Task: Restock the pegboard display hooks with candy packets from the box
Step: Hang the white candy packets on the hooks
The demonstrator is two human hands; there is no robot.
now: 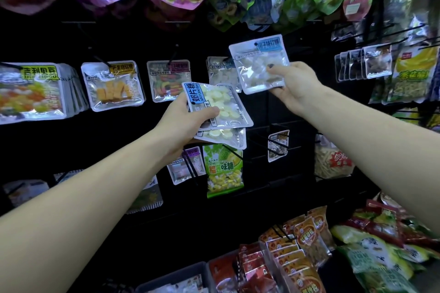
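Head view. The left hand (183,121) sits just left of frame centre, fingers and thumb curled round a small stack of clear plastic packets of pale yellow round tablets with a blue label strip (217,104). The thumb lies across the front of the top packet; at least one more packet of the same kind shows beneath it at 5 o'clock.

The right hand (295,85) is at 2 o'clock from the left hand, well apart from it. It pinches one clear square packet of white candy pieces with a light blue header (258,64) by its lower right corner, thumb on the front face. This packet is upright, slightly tilted, and raised in front of the black pegboard panel (123,145). Its hang hole is near the top edge; whether a hook passes through it cannot be told.

Directly behind that packet, at its 9 o'clock, a row of similar white-candy packets (219,71) hangs on a hook. Further toward 9 o'clock hang a clear packet of multicoloured gummies (167,80) and a clear packet of orange cubes (113,85). At 6 o'clock from the left hand hangs a green durian-candy bag (223,171).
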